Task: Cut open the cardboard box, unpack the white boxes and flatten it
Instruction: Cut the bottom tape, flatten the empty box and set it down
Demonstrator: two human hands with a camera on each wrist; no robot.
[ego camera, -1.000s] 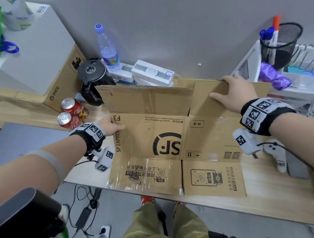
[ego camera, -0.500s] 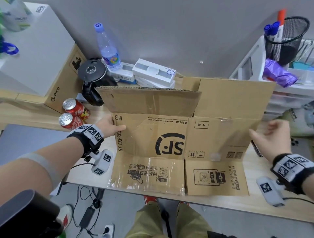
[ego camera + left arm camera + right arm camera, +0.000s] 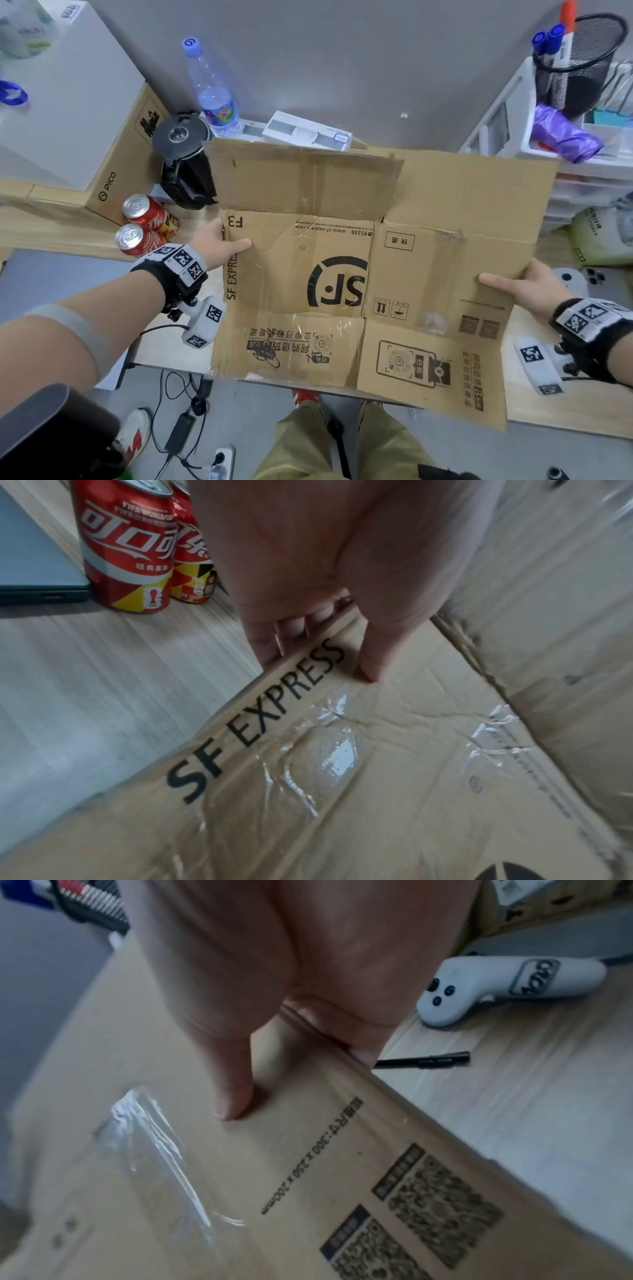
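The flattened brown cardboard box (image 3: 342, 274) with its SF logo lies across the wooden table, flaps spread out. My left hand (image 3: 219, 243) pinches its left edge, thumb on top beside the "SF EXPRESS" print and fingers (image 3: 270, 642) underneath. My right hand (image 3: 517, 284) pinches the box's right edge (image 3: 342, 1053) the same way, thumb (image 3: 232, 1091) on the cardboard (image 3: 240, 1177). That right side is lifted a little off the table. White boxes (image 3: 308, 132) are stacked behind the cardboard, against the wall.
Two red cans (image 3: 144, 226) and a black kettle (image 3: 185, 161) stand left of the cardboard (image 3: 377, 777), next to a PICO carton (image 3: 120, 164) and a water bottle (image 3: 212, 92). A white controller (image 3: 496, 985) and black pen (image 3: 424, 1061) lie at the right. Shelves with a mesh pen holder (image 3: 582, 61) stand behind.
My right hand left the far flap, swung down to the right and took hold of the box's right edge. The left hand kept its grip on the left edge.
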